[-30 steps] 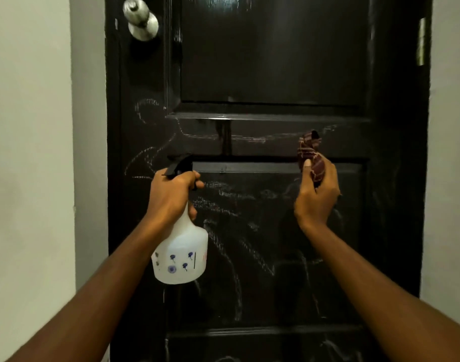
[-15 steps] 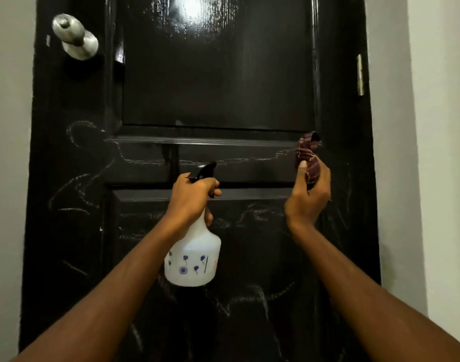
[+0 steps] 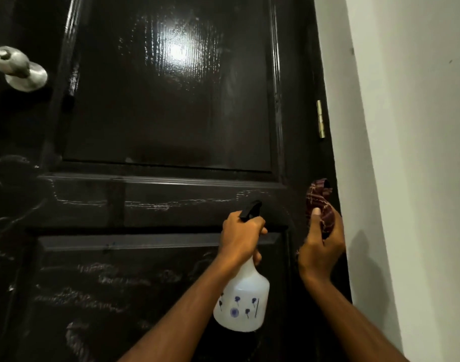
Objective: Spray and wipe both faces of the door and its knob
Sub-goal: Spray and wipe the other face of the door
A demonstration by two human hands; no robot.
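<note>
Both grips are full. The left hand [image 3: 240,237] has its fingers curled round the neck of a white translucent plastic spray bottle [image 3: 243,301] printed with small blue flowers, just under its black trigger head. The right hand [image 3: 320,246] pinches a bunched dark-red checked cloth [image 3: 319,202], thumb up against the fabric.

The bottle's long axis runs close to upright. Its round body hangs below the fist, and the black nozzle rises above the knuckles, aimed up and in at the glossy dark-brown panelled wooden door [image 3: 166,100]. The cloth sits just right of that nozzle, at the hinge-side edge of the door, below the brass hinge [image 3: 320,118] and beside the white wall [image 3: 406,152]. I cannot tell whether the fabric actually presses the wood.

The door face fills the view ahead of both hands. Pale chalky scribbles [image 3: 106,278] lie on the middle rail and lower panel, left of and below the grips. The upper panel above looks shiny and free of marks. The round silver metal knob [image 3: 17,69] is well apart at the upper left, across the whole width of the door, and nearer the bottle hand than the cloth hand. A spray on the rail looks like the next step. After that the wipe would have to travel leftward from the hinge edge.
</note>
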